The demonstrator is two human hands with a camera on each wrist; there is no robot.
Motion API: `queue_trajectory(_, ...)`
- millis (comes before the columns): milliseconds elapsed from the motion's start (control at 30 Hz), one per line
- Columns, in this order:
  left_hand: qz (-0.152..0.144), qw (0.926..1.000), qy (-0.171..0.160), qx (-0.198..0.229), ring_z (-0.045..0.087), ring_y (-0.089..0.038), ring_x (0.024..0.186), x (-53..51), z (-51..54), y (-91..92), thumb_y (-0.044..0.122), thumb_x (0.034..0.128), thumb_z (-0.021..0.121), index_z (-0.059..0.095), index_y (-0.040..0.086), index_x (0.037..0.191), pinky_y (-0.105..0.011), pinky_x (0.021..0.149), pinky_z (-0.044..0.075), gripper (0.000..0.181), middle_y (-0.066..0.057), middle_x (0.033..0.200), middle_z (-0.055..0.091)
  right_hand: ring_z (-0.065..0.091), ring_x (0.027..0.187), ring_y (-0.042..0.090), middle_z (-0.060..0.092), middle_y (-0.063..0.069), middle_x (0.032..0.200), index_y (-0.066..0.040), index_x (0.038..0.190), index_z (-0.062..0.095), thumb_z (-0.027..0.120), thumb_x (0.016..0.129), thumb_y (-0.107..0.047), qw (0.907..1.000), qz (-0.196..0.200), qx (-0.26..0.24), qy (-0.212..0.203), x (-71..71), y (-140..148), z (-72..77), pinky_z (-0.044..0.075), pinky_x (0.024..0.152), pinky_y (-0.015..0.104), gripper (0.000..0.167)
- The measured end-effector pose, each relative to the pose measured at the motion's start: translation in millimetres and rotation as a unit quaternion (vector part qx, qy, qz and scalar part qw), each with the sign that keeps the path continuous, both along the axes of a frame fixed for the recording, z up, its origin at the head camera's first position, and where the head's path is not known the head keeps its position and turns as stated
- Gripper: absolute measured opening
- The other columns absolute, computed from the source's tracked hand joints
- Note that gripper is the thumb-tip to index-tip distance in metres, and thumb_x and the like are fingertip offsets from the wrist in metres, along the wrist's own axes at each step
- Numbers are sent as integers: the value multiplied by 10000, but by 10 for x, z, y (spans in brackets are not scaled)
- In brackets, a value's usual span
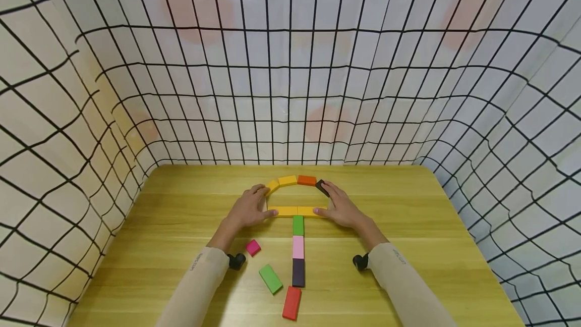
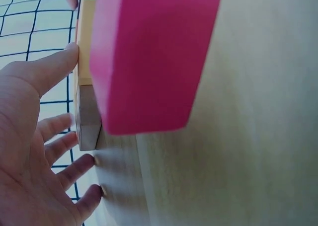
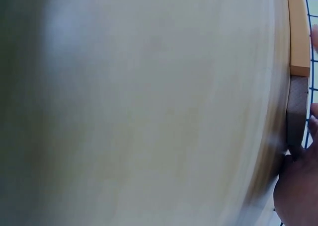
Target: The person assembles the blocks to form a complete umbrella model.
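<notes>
Coloured blocks form a half-ring on the wooden table, its flat side two yellow blocks [image 1: 287, 211] end to end. A yellow block [image 1: 288, 180], an orange-red block [image 1: 306, 180] and a dark brown block [image 1: 321, 187] curve across the top. My left hand [image 1: 247, 209] lies around the left side, its thumb on the flat side's left end and its fingers spread along the curve. Mirroring it, my right hand [image 1: 346, 211] touches the dark brown block with its fingers and the right yellow block with its thumb. The hands partly hide the side blocks.
Below the half-ring runs a column: a green block [image 1: 298, 225], a pink block [image 1: 298, 247], a dark purple block [image 1: 298, 272] and a slightly tilted red block [image 1: 292, 303]. Left of it lie a magenta block [image 1: 253, 247] and another green block [image 1: 271, 279]. Black netting [image 1: 290, 97] encloses the table.
</notes>
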State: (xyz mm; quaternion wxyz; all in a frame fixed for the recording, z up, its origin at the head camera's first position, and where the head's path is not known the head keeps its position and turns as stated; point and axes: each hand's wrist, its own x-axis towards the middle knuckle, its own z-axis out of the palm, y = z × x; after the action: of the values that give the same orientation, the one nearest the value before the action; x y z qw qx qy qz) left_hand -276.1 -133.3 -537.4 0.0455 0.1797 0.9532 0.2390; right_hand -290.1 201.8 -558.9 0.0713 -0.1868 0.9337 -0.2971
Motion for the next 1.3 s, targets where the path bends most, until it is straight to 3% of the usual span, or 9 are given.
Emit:
queue_trajectory(133,-9,9990,-70,446,372,-464,1478,32,-21,-43,554,920,717,247,214,1654,-661,1147,386,936,-160,1679,271,172,1579,418,63,92,1748,-164,1669,158,629,943,-631,9999,-17,-116,18,-8,28,-11,248,1216,679,983)
queue_trajectory(300,-83,9961,-79,878,398,-459,1461,143,-3,-134,461,933,744,226,215,1658,-657,1128,411,925,-176,1674,240,174,1581,405,71,95,1747,-158,1662,188,628,948,-622,9994,14,-249,236,71,68,40,255,1199,704,958)
queue_trajectory(533,-88,9944,73,1052,409,-472,1451,440,85,-233,426,945,740,288,152,1638,-682,1115,407,871,-203,1663,270,195,1583,366,159,65,1737,-159,1648,251,670,922,-627,9985,176,-233,454,316,117,143,250,1217,676,960)
queue_trajectory(800,63,9898,165,1417,378,-458,1479,814,177,-248,404,916,785,363,192,1610,-698,1115,395,839,-164,1654,313,236,1573,343,198,21,1725,-170,1622,333,695,889,-657,9970,567,-255,459,707,9,227,329,1187,658,952)
queue_trajectory(1067,145,9881,87,1528,383,-419,1485,1165,132,-169,489,865,815,431,243,1575,-663,1115,421,844,-141,1640,357,288,1559,288,223,0,1719,-226,1629,322,689,847,-722,9937,994,183,484,1082,-293,240,391,1171,595,996)
queue_trajectory(1300,-2,9895,-23,1447,416,-355,1473,1389,37,-49,465,851,835,512,193,1522,-595,1146,424,792,-85,1598,431,273,1567,287,213,32,1724,-196,1647,276,673,833,-756,9918,1180,390,306,1217,-442,228,406,1165,583,1065)
